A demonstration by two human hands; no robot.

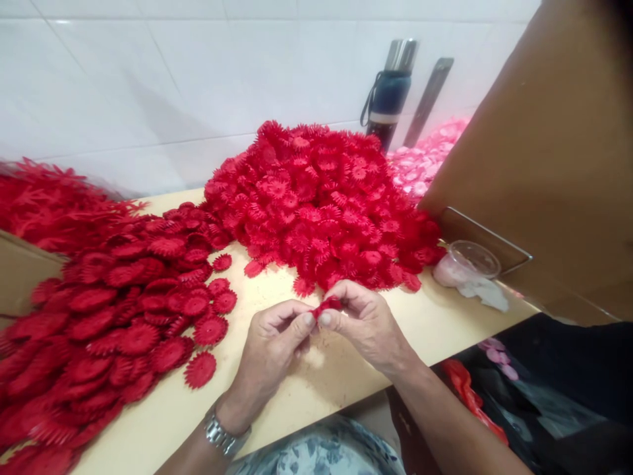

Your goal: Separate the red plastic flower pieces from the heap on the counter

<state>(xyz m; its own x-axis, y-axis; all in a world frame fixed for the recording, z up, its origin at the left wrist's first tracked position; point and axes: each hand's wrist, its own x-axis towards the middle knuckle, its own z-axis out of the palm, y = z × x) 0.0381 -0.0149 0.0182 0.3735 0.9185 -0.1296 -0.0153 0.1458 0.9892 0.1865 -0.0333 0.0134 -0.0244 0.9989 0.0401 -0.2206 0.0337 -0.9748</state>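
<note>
1. At nine o'clock, a spread of flat red petal discs (113,316) covered the tabletop (316,389) out to its left edge, with a heap of spikier red pieces (49,204) behind it at ten o'clock, against the white tiled wall (148,86).
2. The left hand (270,349), a metal watch (222,435) on its wrist, was pinched shut, thumb and forefinger gripping the left end of a small red flower piece (327,305).
3. That piece sat between both hands, raised just above the tabletop near its front edge, at about six o'clock of the big pile.
4. The right hand (363,323) was likewise curled tight, fingertips grasping the same piece from the right.
5. At twelve o'clock rose the large mound of red frilled flowers (321,204), its foot just beyond the hands.
6. Bare tabletop lay only in a strip under and around the hands, running along the front edge.
7. At two o'clock stood a clear plastic cup (467,264), near the mound's right foot, with pink petals (425,161) and a dark flask (388,99) behind.
8. A cardboard panel (544,145) walled off the right side.
</note>
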